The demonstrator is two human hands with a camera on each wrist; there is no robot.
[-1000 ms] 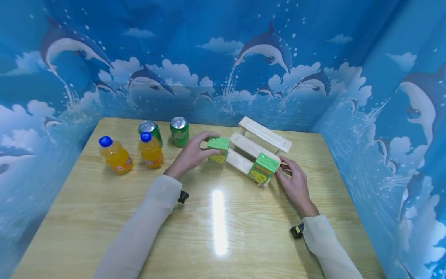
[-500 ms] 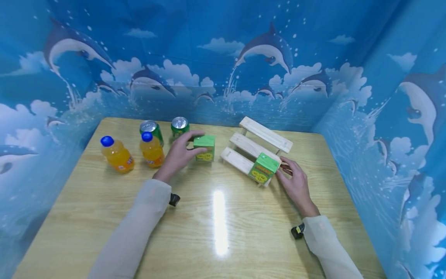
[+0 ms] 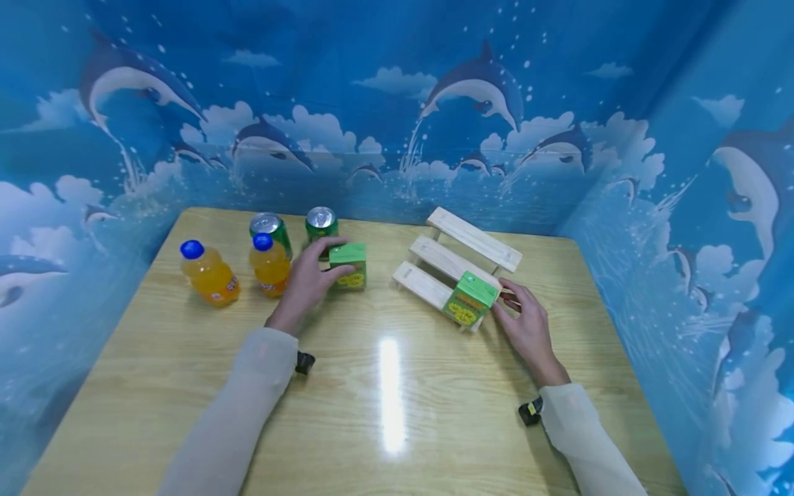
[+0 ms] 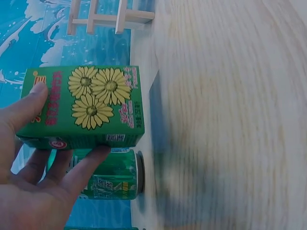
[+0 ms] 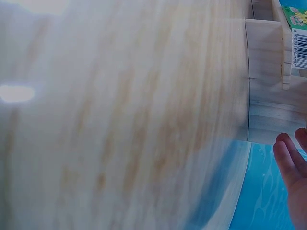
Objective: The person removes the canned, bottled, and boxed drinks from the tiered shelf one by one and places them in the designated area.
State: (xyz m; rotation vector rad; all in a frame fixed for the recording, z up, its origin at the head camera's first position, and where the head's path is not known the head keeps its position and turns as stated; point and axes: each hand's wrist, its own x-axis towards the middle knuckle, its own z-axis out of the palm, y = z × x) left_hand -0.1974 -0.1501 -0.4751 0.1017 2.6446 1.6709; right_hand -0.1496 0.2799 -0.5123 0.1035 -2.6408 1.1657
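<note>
My left hand (image 3: 303, 281) holds a green juice-box-style drink carton (image 4: 96, 96) with yellow flowers on it, thumb on one side and fingers on the other. In the left wrist view the carton overlaps a green soda can (image 4: 111, 179) behind it. A second green carton (image 3: 469, 300) stands on the lowest step of a three-step wooden rack (image 3: 420, 282), at its right end. My right hand (image 3: 526, 327) is at the rack's right end, beside that carton. In the right wrist view its fingertips (image 5: 283, 139) lie right at the rack's wooden side, fingers nearly straight.
Two orange drink bottles (image 3: 211, 277) with blue caps stand at the left of the wooden table (image 3: 459, 406). Behind them is a green can (image 3: 268, 226), with another can (image 3: 321, 219) just behind my left hand. A dolphin-print curtain (image 3: 384, 103) borders the table.
My left hand has carried its carton left, away from the rack's left end and toward the cans. My right hand and the carton on the rack have stayed in place.
</note>
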